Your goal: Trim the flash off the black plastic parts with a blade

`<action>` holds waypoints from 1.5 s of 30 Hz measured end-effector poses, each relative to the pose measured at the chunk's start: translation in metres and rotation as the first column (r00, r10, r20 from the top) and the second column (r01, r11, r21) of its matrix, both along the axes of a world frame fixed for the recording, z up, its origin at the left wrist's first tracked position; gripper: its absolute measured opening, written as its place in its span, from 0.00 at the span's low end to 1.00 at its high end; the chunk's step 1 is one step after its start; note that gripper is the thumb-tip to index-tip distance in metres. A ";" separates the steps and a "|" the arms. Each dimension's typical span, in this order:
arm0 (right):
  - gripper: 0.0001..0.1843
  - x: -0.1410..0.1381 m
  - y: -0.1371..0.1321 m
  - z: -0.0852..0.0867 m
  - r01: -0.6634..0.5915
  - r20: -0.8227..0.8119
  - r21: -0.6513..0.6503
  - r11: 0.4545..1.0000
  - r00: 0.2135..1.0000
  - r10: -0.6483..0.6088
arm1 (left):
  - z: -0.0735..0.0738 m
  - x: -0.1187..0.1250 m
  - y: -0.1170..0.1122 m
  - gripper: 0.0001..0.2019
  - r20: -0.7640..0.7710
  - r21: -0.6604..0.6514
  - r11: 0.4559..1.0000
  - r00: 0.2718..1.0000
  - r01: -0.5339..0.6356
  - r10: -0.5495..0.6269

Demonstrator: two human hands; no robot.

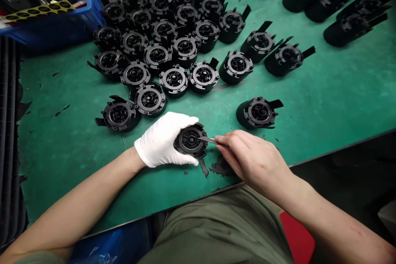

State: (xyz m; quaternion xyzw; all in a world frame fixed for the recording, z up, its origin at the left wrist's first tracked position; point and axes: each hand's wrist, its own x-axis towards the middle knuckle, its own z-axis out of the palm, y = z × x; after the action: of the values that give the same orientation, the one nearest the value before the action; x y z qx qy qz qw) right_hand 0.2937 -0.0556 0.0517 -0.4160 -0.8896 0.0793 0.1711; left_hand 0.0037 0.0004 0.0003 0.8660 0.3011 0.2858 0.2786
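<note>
The part (191,140) looks light, stiff and slick, best held round its side wall, as the gloved left grip (162,142) does, digits spread about it near the front edge of the surface (309,117); its ribbed face points up, axis roughly upright; the right grip (252,152) pinches a thin metal tool (207,139) lying sideways, tip leftward

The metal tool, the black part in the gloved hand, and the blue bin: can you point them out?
Metal tool (208,139), head view: its bare shaft.
Held black part (191,140), head view: its central hub.
Blue bin (69,26), head view: its front wall.
</note>
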 end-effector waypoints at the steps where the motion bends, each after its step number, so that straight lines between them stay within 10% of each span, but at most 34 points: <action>1: 0.03 0.000 0.001 0.000 -0.002 0.024 0.010 1.000 1.000 0.002 | 0.000 0.000 0.000 0.53 0.000 -0.008 1.000 1.000 0.001 -0.001; 28: 0.05 0.007 0.017 0.002 -0.078 0.102 0.146 0.986 0.993 0.064 | 0.002 0.001 0.001 0.52 0.041 -0.032 0.999 0.999 0.023 -0.021; 37: 0.09 0.025 0.029 0.010 -0.169 -0.038 0.048 0.985 0.985 0.170 | 0.003 -0.002 -0.004 0.23 0.260 -0.176 0.978 0.953 -0.113 0.157; 42: 0.08 0.021 0.036 0.007 -0.218 0.037 0.062 0.974 0.976 0.216 | 0.001 -0.003 0.001 0.57 0.173 -0.101 0.995 0.985 0.022 -0.004; 45: 0.07 0.014 0.042 0.008 -0.297 0.136 0.094 0.950 0.949 0.283 | -0.001 0.000 0.001 0.60 0.044 -0.024 0.998 0.998 0.049 -0.048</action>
State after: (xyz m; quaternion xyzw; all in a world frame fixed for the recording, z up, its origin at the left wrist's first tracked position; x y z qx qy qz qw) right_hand 0.3073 -0.0136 0.0595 -0.2742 -0.9529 0.0278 0.1268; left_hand 0.0034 0.0018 -0.0006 0.8632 0.2772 0.2939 0.3027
